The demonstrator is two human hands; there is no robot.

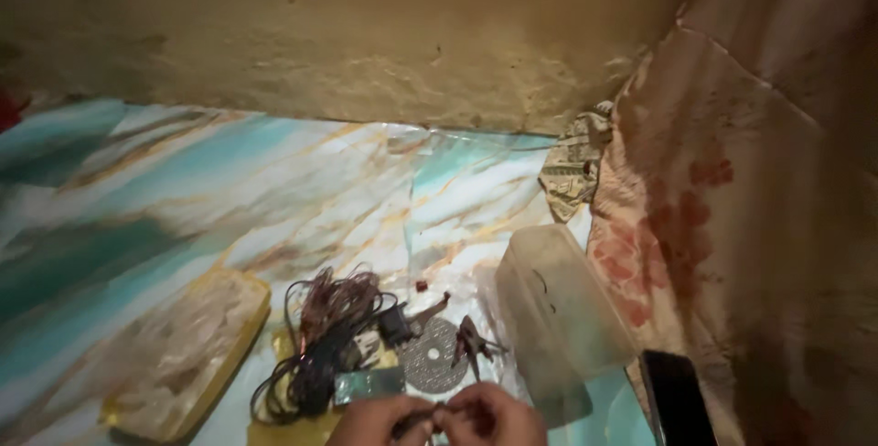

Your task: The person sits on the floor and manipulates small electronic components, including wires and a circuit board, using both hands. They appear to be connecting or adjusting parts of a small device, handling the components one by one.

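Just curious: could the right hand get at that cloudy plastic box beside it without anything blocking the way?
Probably yes. The plastic box lies just right of the right hand, nothing between them, though both hands are pinching a small dark wire.

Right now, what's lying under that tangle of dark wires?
The tangle of dark wires lies partly on a small green circuit board and on the marbled teal sheet. Beside it sits a round perforated disc. Whatever lies beneath the coil's middle is covered.
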